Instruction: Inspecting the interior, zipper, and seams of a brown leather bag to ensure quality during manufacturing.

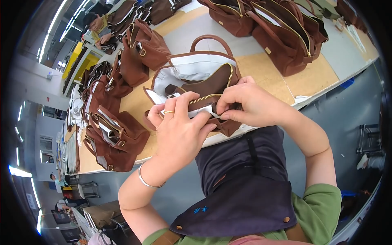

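Note:
An open brown bag (pixel 190 57) with a white lining, brown inner panel and gold-toothed zipper (pixel 204 98) stands on the tan work table (pixel 257 68) in front of me. My left hand (pixel 177 126) has its fingers curled over the near rim, holding the bag beside the zipper and a white strip (pixel 203 112). My right hand (pixel 243 104) is closed in a pinch at the right end of that strip, just under the zipper; exactly what lies between its fingertips is partly hidden.
Several brown bags (pixel 116 147) line the table's left side, and more (pixel 281 41) stand at the back right. Dark bundles (pixel 124 16) lie at the far back. A co-worker's hand (pixel 106 38) shows beyond them. Stools (pixel 85 190) stand on the floor at left.

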The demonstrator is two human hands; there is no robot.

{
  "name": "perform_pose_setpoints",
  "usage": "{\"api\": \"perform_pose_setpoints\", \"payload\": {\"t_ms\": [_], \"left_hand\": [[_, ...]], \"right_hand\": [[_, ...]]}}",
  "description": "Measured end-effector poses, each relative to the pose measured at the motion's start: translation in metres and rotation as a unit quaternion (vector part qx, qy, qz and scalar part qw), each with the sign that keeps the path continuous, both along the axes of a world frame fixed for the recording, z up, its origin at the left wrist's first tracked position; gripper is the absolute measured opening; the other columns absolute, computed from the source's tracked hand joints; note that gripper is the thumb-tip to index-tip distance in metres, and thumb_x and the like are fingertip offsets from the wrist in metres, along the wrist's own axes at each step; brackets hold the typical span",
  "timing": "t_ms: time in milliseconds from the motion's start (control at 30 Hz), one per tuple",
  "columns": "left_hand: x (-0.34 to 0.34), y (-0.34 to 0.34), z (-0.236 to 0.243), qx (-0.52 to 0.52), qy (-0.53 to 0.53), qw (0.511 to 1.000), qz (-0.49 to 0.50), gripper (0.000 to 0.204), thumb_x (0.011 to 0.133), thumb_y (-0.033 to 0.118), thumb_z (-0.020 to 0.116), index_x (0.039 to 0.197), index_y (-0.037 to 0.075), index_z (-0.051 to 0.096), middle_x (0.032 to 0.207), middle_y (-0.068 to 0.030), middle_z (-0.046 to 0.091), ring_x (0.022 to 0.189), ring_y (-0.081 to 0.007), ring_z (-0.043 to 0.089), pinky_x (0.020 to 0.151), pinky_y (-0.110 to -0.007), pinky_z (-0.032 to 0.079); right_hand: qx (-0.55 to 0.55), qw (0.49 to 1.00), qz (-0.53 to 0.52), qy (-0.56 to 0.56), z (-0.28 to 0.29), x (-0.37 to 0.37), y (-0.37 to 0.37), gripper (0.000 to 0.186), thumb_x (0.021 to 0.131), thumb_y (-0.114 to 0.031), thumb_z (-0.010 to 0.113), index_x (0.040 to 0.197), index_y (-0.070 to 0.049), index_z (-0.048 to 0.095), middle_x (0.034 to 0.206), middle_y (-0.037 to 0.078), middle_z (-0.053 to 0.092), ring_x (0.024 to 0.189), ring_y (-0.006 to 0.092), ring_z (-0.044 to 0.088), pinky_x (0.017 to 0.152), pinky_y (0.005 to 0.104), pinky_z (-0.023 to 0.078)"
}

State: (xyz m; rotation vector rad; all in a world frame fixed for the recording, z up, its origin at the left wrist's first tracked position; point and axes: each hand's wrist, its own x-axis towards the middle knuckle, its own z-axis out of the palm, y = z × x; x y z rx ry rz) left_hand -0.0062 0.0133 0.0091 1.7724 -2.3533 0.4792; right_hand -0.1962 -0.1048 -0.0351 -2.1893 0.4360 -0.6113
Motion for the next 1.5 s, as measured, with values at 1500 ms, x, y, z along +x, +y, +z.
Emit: {"api": "perform_pose_setpoints", "payload": {"t_ms": [1500], "left_hand": [[-0.012,-0.013,0.009,0.088,0.024,0.996,-0.015,0.012,0.074,0.019,0.079,0.076,0.011,0.070,0.123,0.0002,0.055,0.117,-0.0271,0.046,0.097,-0.051,0.027]], "right_hand": [[-0.151,0.980,0.115,0.053,-0.009,0.003,-0.018,0.017,0.066,-0.004,0.066,0.078,-0.011,0.075,0.065,0.007,0.062,0.076,0.0250,0.064,0.111,0.0460,0.024]]}}
